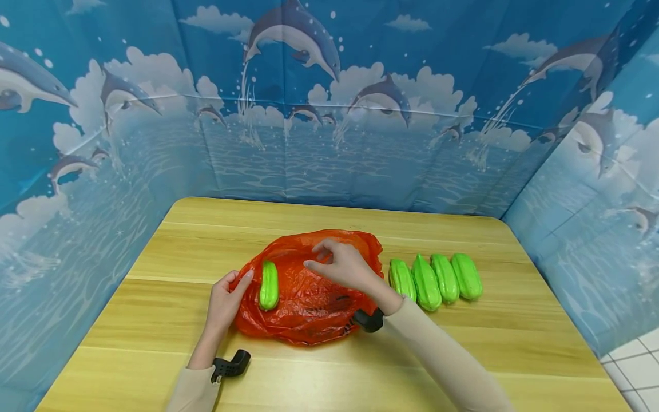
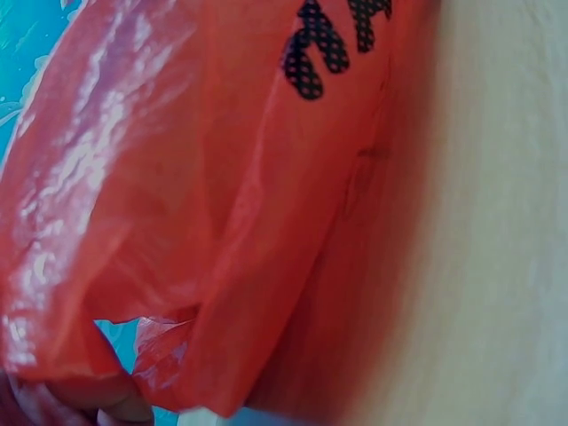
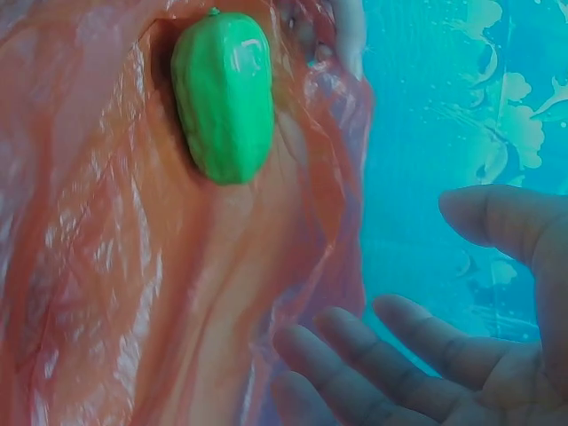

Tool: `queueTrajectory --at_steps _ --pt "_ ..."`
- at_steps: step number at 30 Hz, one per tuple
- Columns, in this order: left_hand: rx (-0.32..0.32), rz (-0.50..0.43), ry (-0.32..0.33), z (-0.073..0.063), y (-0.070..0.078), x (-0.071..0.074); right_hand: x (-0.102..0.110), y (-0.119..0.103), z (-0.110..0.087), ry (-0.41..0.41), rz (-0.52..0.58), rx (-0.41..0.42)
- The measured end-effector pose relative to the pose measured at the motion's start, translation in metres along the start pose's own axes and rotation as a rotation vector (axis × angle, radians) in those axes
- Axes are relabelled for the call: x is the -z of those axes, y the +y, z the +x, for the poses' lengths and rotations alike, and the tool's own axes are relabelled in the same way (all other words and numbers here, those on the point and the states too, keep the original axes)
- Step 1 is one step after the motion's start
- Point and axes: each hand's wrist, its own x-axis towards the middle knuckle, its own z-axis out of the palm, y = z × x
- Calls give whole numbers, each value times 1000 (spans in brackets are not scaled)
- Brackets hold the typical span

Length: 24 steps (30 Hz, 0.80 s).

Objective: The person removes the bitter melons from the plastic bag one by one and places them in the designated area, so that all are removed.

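Note:
A red plastic bag (image 1: 309, 292) with black print lies spread on the table. On its left part rests one glossy, bright green, long ridged fruit (image 1: 269, 286), which resembles a papaya. My left hand (image 1: 225, 303) pinches the bag's left edge between thumb and fingers, right beside that fruit. Over the middle of the bag is my right hand (image 1: 342, 266), its fingers relaxed and thumb apart, with nothing between them. The right wrist view shows the same green fruit (image 3: 224, 98) beyond the spread fingers (image 3: 351, 355). Red plastic (image 2: 204, 177) fills much of the left wrist view.
Several more green fruits (image 1: 426, 283) stand in a row to the right of the bag on the wooden table (image 1: 154, 320). A dolphin-print curtain (image 1: 360, 154) surrounds the table at the back and sides. Each wrist wears a black camera mount (image 1: 231, 364).

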Motion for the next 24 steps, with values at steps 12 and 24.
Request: queueTrajectory --at_steps 12,24 --pt "50 -12 -15 -10 27 -2 -14 -4 15 -78 -27 -5" --pt "39 -12 4 -13 34 -3 -27 -3 26 -141 -35 -16"
